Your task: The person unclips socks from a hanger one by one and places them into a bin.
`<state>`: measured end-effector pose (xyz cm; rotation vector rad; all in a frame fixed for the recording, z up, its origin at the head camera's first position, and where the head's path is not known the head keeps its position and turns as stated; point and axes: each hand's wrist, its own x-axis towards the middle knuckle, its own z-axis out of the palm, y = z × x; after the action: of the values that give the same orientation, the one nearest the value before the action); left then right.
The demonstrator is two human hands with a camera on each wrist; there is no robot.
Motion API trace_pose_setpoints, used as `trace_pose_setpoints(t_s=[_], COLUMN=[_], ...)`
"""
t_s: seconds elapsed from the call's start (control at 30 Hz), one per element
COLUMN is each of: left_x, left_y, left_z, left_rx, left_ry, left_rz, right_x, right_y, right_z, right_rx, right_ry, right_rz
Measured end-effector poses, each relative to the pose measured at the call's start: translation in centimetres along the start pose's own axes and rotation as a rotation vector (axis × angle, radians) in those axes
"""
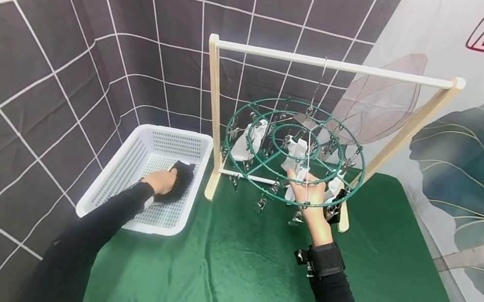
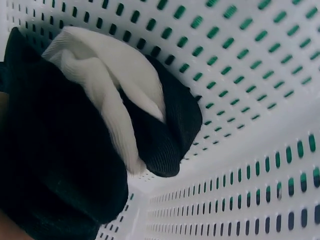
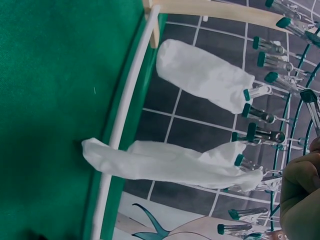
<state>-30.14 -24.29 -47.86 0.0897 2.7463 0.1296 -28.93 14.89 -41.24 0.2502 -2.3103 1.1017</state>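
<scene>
In the basket my left hand (image 1: 160, 181) grips a black sock (image 1: 180, 183), which covers most of its fingers in the left wrist view. Beyond it lie a white sock (image 2: 110, 67) and a second dark sock (image 2: 172, 115). My right hand (image 1: 312, 192) is at the green round clip hanger (image 1: 306, 122), near its front rim. Its curled fingers pinch a clip (image 3: 310, 102) at the right edge of the right wrist view, partly out of frame. White socks (image 3: 200, 75) hang from other clips, one long sock (image 3: 175, 162) closer to the hand.
A wooden stand with a white top bar (image 1: 337, 65) carries the hanger by its hook. The white perforated basket (image 1: 92, 192) stands left of it on the green cloth (image 1: 205, 280). A grid-patterned curtain (image 1: 168, 17) hangs behind. Several bare clips dangle around the rings.
</scene>
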Motion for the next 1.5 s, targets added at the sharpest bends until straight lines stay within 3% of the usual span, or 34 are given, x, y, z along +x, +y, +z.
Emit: trace_pose_setpoints(t_s=[0.13,0.27,0.43,0.6,0.67,0.77,0.87,1.0,1.07,1.13,1.23,1.3,1.4,1.5], left_x=[0.2,-0.1,-0.8,-1.4,-1.6,-1.8,-2.0,-2.6,-3.0,-3.5,-4.3,-4.9,-6.0,-7.0], left_y=[0.0,-0.1,-0.2,-0.4,-0.3,0.0,0.9,3.1,4.5,6.1,8.7,10.6,13.4,16.0], left_z=[-0.2,-0.6,-1.5,-2.2,-2.4,-2.7,-3.6,-5.3,-6.1,-6.7,-7.3,-7.7,-8.0,-8.0], left_rx=[-0.025,-0.058,-0.071,-0.028,-0.014,-0.005,-0.044,-0.148,-0.175,-0.204,-0.250,-0.257,-0.211,-0.109], left_ry=[0.005,0.019,0.070,0.136,0.197,0.339,0.474,0.655,0.806,1.000,1.289,1.414,1.460,1.438], left_rz=[-0.022,-0.021,0.053,0.152,0.187,0.240,0.274,0.328,0.399,0.513,0.772,0.962,1.189,1.312], right_x=[0.0,-0.1,-0.1,-0.3,-0.3,-0.3,-0.4,-0.5,-0.5,-0.5,-0.6,-0.6,-0.6,-0.6], right_y=[-0.1,0.0,0.1,0.2,0.2,0.2,0.1,0.0,0.1,0.2,0.0,-0.1,-0.2,-0.1], right_z=[0.0,0.2,0.2,0.1,0.1,0.1,0.1,0.1,0.2,0.2,0.2,0.2,0.2,0.3], right_rx=[0.086,0.108,0.088,0.118,0.104,0.108,0.145,0.174,0.173,0.171,0.158,0.165,0.159,0.174], right_ry=[0.013,0.016,-0.017,-0.031,-0.021,-0.016,-0.024,-0.021,-0.011,-0.004,0.002,0.002,0.006,0.005], right_rz=[0.041,0.065,0.050,0.076,0.082,0.089,0.109,0.129,0.126,0.130,0.134,0.144,0.145,0.145])
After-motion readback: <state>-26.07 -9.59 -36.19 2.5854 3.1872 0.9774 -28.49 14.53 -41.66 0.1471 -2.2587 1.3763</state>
